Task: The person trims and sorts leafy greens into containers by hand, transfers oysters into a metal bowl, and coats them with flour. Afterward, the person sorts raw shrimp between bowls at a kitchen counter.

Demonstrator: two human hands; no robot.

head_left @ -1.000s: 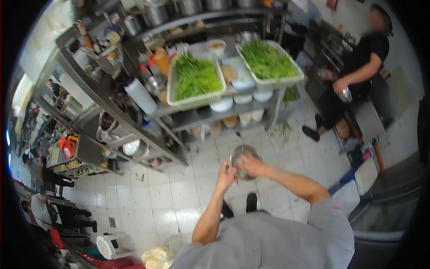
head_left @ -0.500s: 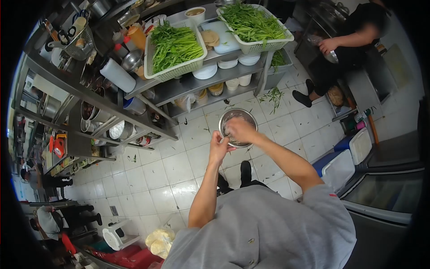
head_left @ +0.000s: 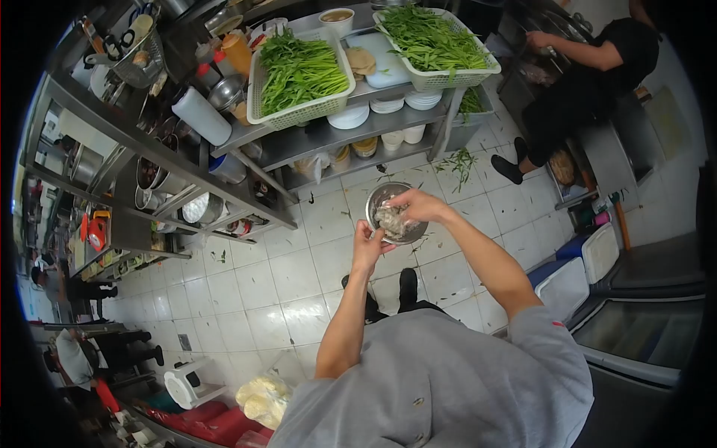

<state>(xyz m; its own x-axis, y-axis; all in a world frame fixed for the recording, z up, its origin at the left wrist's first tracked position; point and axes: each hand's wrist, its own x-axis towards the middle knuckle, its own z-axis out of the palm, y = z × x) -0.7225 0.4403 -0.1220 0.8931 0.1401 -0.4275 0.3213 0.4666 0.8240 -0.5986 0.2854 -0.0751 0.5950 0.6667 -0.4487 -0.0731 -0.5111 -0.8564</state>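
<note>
A round metal bowl (head_left: 412, 237) is held over the tiled floor in front of my body. In it lies a heap of pale, wet, greyish raw pieces (head_left: 390, 222), too small to name surely. My left hand (head_left: 367, 243) grips the near left rim, thumb up on the edge and fingers under it. Over the right side of the bowl, my right hand (head_left: 420, 207) reaches down with thumb and fingers apart, touching the pale pieces. Its fingertips are partly hidden in them.
Ahead stands a steel shelf unit (head_left: 295, 149) bearing two baskets of green stalks (head_left: 299, 75) (head_left: 433, 41). Stacked plates (head_left: 349, 116) sit below. A person in black (head_left: 575, 97) works at the right. Coolers (head_left: 564, 287) stand at right; leaf scraps (head_left: 459, 166) litter the floor.
My right hand has lifted and shifted right from the middle of the bowl, uncovering the pale pieces. My left hand stays at the rim. The person in black has raised their hands.
</note>
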